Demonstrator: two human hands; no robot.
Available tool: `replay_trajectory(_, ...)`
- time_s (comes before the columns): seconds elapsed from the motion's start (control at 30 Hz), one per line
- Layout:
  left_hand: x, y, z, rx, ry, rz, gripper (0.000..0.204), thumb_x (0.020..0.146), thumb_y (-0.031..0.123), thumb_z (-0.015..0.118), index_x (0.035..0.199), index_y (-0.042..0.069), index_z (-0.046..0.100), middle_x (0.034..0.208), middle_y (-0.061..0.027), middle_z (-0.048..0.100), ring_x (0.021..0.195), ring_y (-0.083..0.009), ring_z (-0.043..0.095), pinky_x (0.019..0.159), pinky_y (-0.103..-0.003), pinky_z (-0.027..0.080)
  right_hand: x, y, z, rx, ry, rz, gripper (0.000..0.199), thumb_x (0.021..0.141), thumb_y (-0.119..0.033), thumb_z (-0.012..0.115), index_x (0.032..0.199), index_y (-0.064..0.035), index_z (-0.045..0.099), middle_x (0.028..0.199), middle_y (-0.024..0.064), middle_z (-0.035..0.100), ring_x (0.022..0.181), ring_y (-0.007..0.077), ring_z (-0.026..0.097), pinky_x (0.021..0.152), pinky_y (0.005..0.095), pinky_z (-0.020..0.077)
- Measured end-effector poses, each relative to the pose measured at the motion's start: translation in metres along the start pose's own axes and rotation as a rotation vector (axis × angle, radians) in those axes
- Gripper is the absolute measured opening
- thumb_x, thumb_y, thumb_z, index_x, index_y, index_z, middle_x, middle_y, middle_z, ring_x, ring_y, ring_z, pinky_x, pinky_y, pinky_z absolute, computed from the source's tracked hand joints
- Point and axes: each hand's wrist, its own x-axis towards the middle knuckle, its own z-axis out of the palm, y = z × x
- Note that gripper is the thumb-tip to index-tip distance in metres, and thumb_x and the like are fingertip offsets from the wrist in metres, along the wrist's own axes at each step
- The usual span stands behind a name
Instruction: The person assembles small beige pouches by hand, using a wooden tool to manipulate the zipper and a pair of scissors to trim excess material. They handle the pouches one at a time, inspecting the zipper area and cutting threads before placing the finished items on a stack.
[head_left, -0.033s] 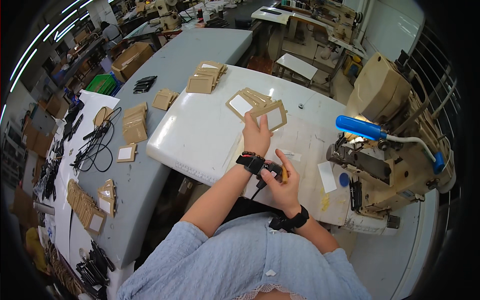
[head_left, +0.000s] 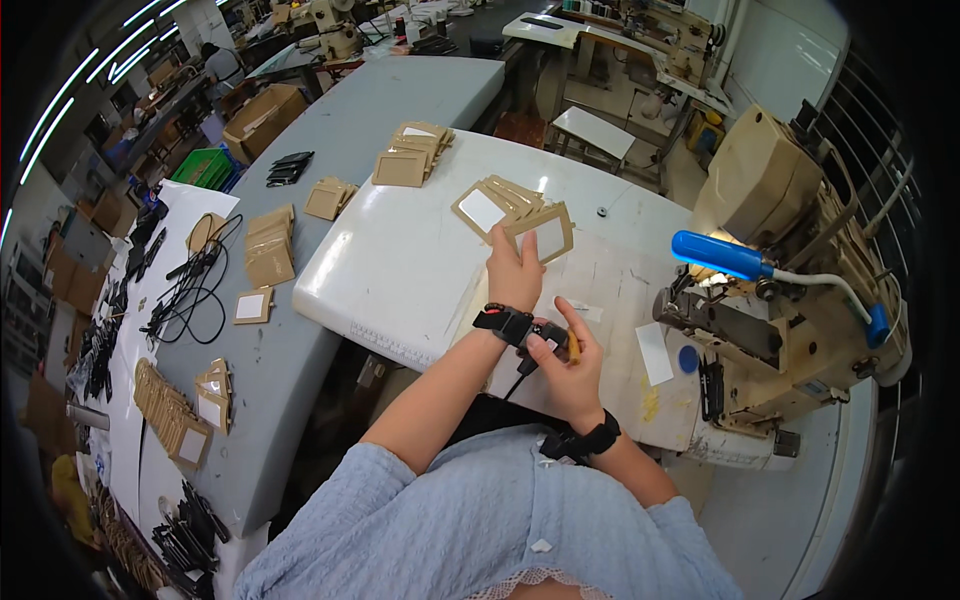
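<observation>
The left hand reached up the middle of the frame and rested its fingers on the nearest tan frame piece, at the lower right end of a fanned stack of such pieces on the white tabletop. The fingers looked closed lightly onto its edge, though whether they pinched it or only pressed it flat could not be told.

To lift one piece cleanly, the fingertips would best catch only the top edge and slide it off the fan, so that the pieces below stayed put.

The right hand sat lower, just below the left wrist, curled around a small tool with an orange-brown tip held between thumb and forefinger. Both forearms rose from the lower edge, the left stretched out, the right bent close. The sewing machine stood at the right.
</observation>
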Motion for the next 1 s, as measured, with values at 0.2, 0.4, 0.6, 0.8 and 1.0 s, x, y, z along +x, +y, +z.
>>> replay_trajectory(0.2,0.001,-0.005,0.001,0.308,-0.065,0.119,0.031,0.097,0.019,0.052,0.117,-0.003,0.040,0.091,-0.0241,0.064,0.075,-0.0310,0.067,0.058,-0.037,0.057,0.001,0.002,-0.003,0.093,0.045,0.022,0.066,0.086,-0.002,0.069,0.140,0.0105,0.034,0.110,0.0153,0.064,0.094,0.0137,0.062,0.083,0.0255,0.0532)
replay_trajectory(0.4,0.003,-0.005,0.008,-0.185,-0.114,-0.129,0.034,0.098,0.015,0.050,0.125,-0.002,0.037,0.110,-0.0210,0.058,0.086,-0.0325,0.066,0.063,-0.039,0.061,-0.003,0.001,0.008,-0.014,0.019,-0.020,0.072,0.084,-0.006,0.073,0.141,0.0109,0.032,0.110,0.0141,0.064,0.094,0.0123,0.062,0.081,0.0241,0.0524)
replay_trajectory(0.6,0.006,-0.004,0.005,-0.614,-0.059,-0.342,0.037,0.100,0.014,0.045,0.132,0.001,0.035,0.123,-0.0178,0.051,0.099,-0.0281,0.063,0.070,-0.037,0.063,-0.006,-0.008,0.011,-0.130,0.022,-0.026,0.069,0.083,-0.009,0.075,0.137,0.0113,0.038,0.106,0.0142,0.066,0.089,0.0117,0.063,0.077,0.0248,0.0534)
replay_trajectory(0.8,0.001,-0.005,0.002,-0.574,-0.041,-0.344,0.037,0.101,0.019,0.043,0.134,0.003,0.037,0.124,-0.0141,0.054,0.101,-0.0264,0.064,0.077,-0.038,0.061,-0.008,-0.005,0.013,-0.212,0.048,-0.093,0.068,0.081,-0.010,0.077,0.134,0.0120,0.042,0.105,0.0149,0.067,0.087,0.0111,0.063,0.076,0.0250,0.0536)
replay_trajectory(1.0,0.004,-0.007,0.001,-0.409,0.021,-0.221,0.035,0.099,0.015,0.046,0.129,-0.001,0.037,0.118,-0.0166,0.052,0.094,-0.0262,0.065,0.064,-0.034,0.063,-0.011,-0.008,0.015,-0.252,0.004,-0.044,0.068,0.080,-0.012,0.078,0.133,0.0132,0.043,0.101,0.0134,0.068,0.085,0.0104,0.063,0.074,0.0238,0.0529)
